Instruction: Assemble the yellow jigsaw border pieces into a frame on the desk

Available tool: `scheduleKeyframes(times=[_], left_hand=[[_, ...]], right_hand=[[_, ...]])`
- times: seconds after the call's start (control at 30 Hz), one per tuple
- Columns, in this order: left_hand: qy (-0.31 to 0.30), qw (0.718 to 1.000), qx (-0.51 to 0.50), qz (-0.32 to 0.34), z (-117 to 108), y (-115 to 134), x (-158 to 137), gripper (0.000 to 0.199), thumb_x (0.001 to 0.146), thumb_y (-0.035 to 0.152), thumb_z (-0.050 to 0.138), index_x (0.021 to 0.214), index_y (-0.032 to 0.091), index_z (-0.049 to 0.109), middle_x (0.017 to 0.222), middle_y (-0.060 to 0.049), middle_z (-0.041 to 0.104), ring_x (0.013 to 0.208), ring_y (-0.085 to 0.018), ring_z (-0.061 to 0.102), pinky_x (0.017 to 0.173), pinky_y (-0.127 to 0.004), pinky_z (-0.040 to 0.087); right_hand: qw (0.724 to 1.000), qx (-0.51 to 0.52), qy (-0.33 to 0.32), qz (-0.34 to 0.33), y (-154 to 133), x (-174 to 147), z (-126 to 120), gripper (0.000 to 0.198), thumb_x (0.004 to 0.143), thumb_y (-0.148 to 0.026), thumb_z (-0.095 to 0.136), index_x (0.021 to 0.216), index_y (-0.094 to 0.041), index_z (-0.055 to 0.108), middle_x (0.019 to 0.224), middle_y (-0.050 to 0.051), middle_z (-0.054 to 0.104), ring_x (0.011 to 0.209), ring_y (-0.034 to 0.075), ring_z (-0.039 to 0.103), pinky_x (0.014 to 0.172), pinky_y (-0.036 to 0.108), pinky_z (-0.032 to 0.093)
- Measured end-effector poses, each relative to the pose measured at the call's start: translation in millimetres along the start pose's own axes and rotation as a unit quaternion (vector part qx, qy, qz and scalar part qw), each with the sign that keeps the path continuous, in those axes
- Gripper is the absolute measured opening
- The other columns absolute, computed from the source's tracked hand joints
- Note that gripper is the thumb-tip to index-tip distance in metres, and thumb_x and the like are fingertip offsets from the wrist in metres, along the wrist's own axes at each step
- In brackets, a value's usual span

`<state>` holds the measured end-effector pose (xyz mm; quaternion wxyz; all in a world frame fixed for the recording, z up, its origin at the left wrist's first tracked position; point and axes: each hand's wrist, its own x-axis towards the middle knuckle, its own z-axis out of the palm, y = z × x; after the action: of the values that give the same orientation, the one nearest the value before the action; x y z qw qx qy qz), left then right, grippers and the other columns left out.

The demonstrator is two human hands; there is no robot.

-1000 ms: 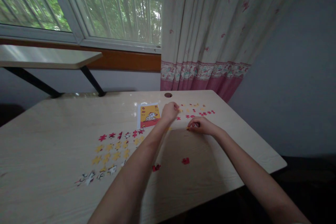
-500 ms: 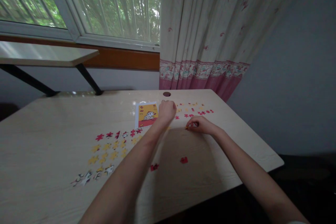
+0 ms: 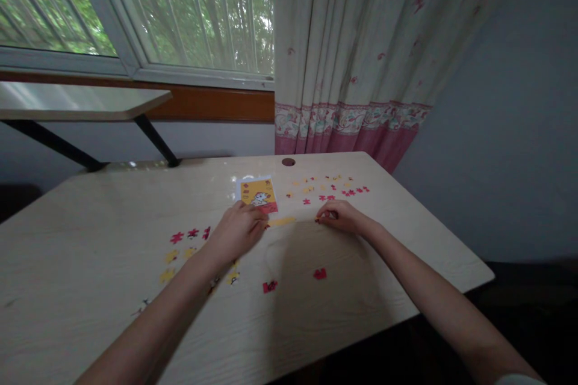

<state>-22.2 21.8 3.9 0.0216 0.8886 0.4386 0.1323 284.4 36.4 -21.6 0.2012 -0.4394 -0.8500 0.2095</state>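
Observation:
My left hand (image 3: 241, 227) is at the lower edge of the picture card (image 3: 256, 189), fingers bent and closed on a small puzzle piece (image 3: 267, 227) at the left end of a yellow joined strip (image 3: 282, 221). To the right of that strip, my right hand (image 3: 342, 216) pinches a small yellow and dark puzzle piece (image 3: 317, 219) between thumb and forefinger, close to the tabletop. Nearer to me lie two red pieces, one with dark marks (image 3: 270, 286) and one plainer (image 3: 320, 274). My left forearm hides part of the piece rows on the left.
Rows of loose yellow, red and white pieces (image 3: 177, 237) lie on the left of the table (image 3: 90, 252). Several more red and yellow pieces (image 3: 350, 192) are spread at the back right. A raised shelf (image 3: 85, 102) stands at the back left, and a curtain (image 3: 343, 72) hangs behind.
My left hand has moved left and toward me, from beside the card to its lower edge, uncovering the yellow strip. My right hand has stayed almost in place with its piece.

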Motion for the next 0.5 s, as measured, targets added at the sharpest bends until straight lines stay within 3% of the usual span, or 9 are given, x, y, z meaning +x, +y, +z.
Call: scheduleKeyframes(times=[0.1, 0.27, 0.5], left_hand=[[-0.001, 1.000, 0.000, 0.017, 7.9, 5.5, -13.6, 0.030, 0.091, 0.025, 0.040, 0.095, 0.016, 0.068, 0.095, -0.010, 0.065, 0.094, -0.025, 0.053, 0.082, -0.040, 0.042], [-0.006, 1.000, 0.015, 0.024, 15.2, 8.8, -24.6, 0.028, 0.092, 0.026, 0.041, 0.107, 0.017, 0.063, 0.101, -0.010, 0.061, 0.097, -0.027, 0.051, 0.080, -0.042, 0.043], [0.006, 1.000, 0.007, 0.028, 21.3, 6.7, -27.7, 0.027, 0.093, 0.025, 0.041, 0.109, 0.016, 0.061, 0.104, -0.010, 0.060, 0.097, -0.026, 0.050, 0.080, -0.041, 0.044]], right_hand=[[1.000, -0.014, 0.016, -0.009, 0.6, 1.7, 2.1, 0.014, 0.083, -0.025, 0.059, 0.089, -0.018, 0.070, 0.076, 0.003, 0.064, 0.067, 0.012, 0.053, 0.065, 0.024, 0.040], [0.992, -0.095, 0.079, 0.005, 9.0, 15.7, -0.2, 0.023, 0.088, -0.026, 0.052, 0.102, -0.015, 0.067, 0.098, 0.010, 0.062, 0.096, 0.019, 0.054, 0.088, 0.033, 0.039], [0.976, -0.212, 0.017, 0.041, 2.0, 51.0, 1.2, 0.036, 0.095, -0.031, 0.039, 0.119, -0.016, 0.060, 0.118, 0.012, 0.056, 0.107, 0.023, 0.048, 0.097, 0.039, 0.032]])
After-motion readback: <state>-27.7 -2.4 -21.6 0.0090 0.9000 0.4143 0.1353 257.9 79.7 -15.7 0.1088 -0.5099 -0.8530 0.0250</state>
